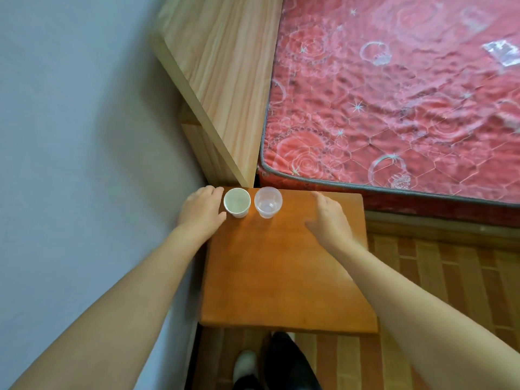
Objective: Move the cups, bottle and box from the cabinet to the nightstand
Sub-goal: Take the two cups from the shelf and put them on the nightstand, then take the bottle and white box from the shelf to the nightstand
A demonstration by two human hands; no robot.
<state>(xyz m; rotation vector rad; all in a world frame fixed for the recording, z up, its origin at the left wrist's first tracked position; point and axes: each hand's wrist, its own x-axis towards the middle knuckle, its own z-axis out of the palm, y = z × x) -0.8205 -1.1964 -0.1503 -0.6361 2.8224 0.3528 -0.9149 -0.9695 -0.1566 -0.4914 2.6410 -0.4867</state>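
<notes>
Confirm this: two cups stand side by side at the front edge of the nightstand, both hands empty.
Wrong edge. The head view shows the white cup and clear cup at the nightstand's far edge, by the bed. Left hand and right hand are empty.

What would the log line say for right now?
nightstand: white cup, clear cup upright, side by side | left hand open beside white cup | right hand open, empty | bottle, box: unseen

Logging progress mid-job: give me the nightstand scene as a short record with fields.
surface: nightstand, beside the bed
white cup: upright, far left corner
clear cup: upright, just right of white cup
left hand: open, beside white cup, not gripping
right hand: open, over nightstand, holding nothing
bottle, box: not in view
</notes>
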